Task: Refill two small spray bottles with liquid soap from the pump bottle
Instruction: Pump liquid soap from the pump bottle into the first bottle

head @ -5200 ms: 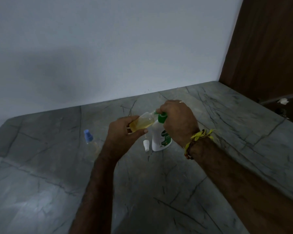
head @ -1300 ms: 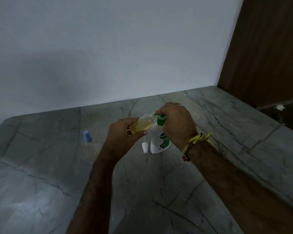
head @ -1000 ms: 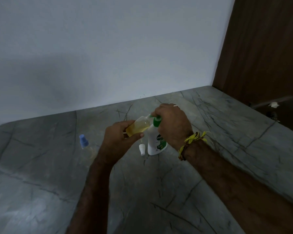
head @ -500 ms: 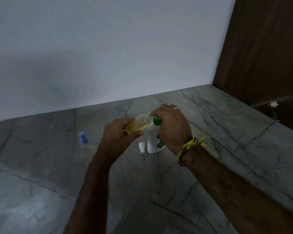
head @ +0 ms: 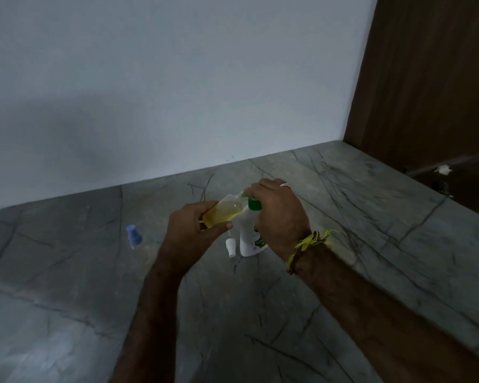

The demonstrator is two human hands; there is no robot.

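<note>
At frame centre, the left hand [head: 190, 233] is gripping a light, likely slippery spray bottle [head: 224, 212] mid-body; the right hand [head: 278, 217] is closing over the pump bottle [head: 250, 239] head

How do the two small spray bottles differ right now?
The small bottle in the left hand is held tilted, mouth at the pump bottle's nozzle; the blue-capped bottle stands upright, alone on the counter. The held one is uncapped, a white sprayer top standing beside the pump bottle; the other is capped. The held one shows yellow liquid; the other's level is unclear. Both are clear.
</note>
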